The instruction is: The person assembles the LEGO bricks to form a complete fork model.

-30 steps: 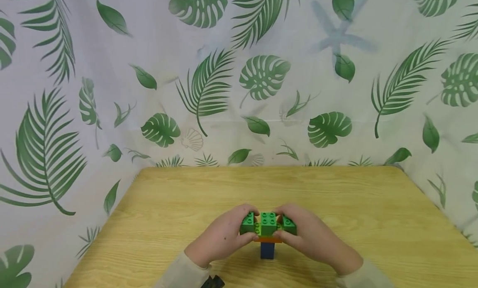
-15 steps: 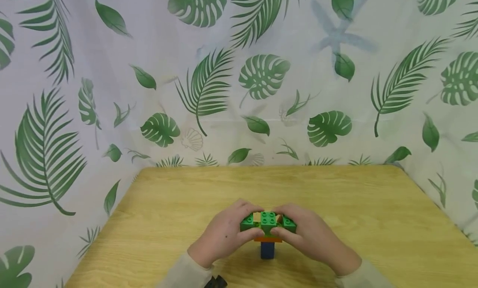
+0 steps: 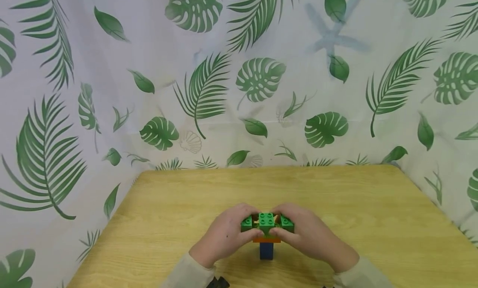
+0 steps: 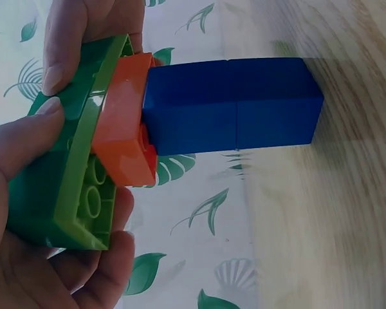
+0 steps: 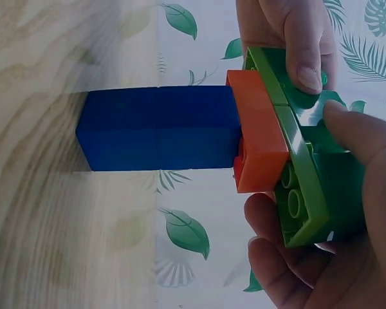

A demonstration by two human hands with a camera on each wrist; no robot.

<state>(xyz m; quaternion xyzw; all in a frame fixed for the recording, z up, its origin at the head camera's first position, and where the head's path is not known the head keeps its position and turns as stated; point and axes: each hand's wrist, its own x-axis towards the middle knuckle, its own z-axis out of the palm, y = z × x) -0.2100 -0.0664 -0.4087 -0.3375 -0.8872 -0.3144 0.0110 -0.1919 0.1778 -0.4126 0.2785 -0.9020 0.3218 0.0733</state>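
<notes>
A toy brick tower stands upright on the table. Its column is two stacked blue bricks (image 4: 235, 106), topped by an orange brick (image 4: 123, 122) and a wider light-green layer (image 5: 318, 209). Along the top sit a middle green brick (image 3: 266, 221), a left green brick (image 3: 246, 224) and a right green brick (image 3: 286, 224). My left hand (image 3: 227, 229) grips the left end of the green top, thumb in front and fingers behind. At the right end my right hand (image 3: 310, 235) holds on the same way. Both thumb tips meet close over the middle brick's front.
The wooden table (image 3: 179, 192) reaches back to a leaf-print cloth (image 3: 224, 138) that hangs behind and along the sides. A small black object (image 3: 218, 282) shows by the left sleeve at the bottom edge.
My left thumb has slid right along the front, onto the middle green brick. My right hand keeps its grip and the tower stays in place; the head view has shifted slightly.
</notes>
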